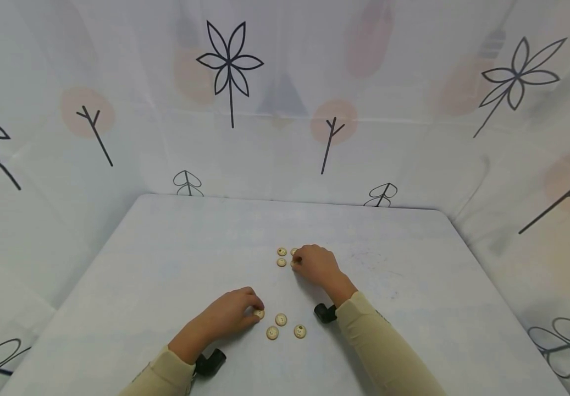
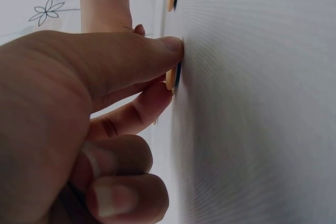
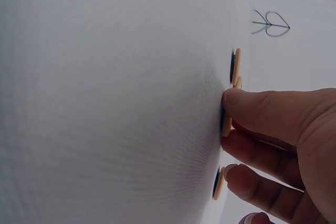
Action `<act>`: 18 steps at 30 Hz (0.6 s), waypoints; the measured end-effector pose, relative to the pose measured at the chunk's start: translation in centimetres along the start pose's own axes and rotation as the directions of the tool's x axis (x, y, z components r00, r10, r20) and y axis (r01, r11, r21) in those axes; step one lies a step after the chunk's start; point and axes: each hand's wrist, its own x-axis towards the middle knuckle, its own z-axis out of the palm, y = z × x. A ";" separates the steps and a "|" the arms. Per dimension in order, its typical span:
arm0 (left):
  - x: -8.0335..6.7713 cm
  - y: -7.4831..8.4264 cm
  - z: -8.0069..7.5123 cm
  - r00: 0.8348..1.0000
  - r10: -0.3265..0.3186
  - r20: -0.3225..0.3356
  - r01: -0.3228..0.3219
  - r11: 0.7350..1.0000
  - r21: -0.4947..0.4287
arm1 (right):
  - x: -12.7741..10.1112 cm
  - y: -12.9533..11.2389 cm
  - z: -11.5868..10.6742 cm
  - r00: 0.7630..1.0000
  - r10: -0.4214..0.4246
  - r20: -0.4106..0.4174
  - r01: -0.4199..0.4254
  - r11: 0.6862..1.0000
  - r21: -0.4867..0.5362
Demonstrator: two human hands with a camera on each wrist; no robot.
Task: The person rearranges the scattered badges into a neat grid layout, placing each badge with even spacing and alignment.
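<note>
My left hand [image 1: 231, 312] pinches a round pale wooden button [image 1: 259, 314] by its edges, low against the white table. The left wrist view shows that button [image 2: 170, 78] on edge between thumb and finger. Farther up the table my right hand [image 1: 317, 265] pinches another button [image 3: 227, 123] between thumb and fingertip, right at the tabletop. Beside the right fingertips lie a near-left button [image 1: 282, 263], a far-left button [image 1: 282, 251] and a partly covered far-right button [image 1: 294, 251]. The right hand hides most of the button it holds in the head view.
Right of my left hand lie three loose buttons: an upper one [image 1: 281, 319], a lower one [image 1: 272, 333] and one to the right [image 1: 300, 331]. The white table [image 1: 205, 236] meets a patterned curtain [image 1: 285, 159] at its back and sides. Black wrist cameras hang beneath both wrists.
</note>
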 end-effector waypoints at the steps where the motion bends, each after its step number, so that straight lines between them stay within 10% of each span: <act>1: 0.0 0.0 0.0 1.000 -0.002 0.001 0.002 1.000 0.000 | 0.0 0.0 0.0 1.000 0.002 0.002 -0.002 1.000 0.001; 18: 0.0 0.0 0.2 1.000 0.004 -0.007 -0.004 1.000 0.009 | 0.0 0.1 -0.1 1.000 0.015 0.024 -0.014 1.000 -0.012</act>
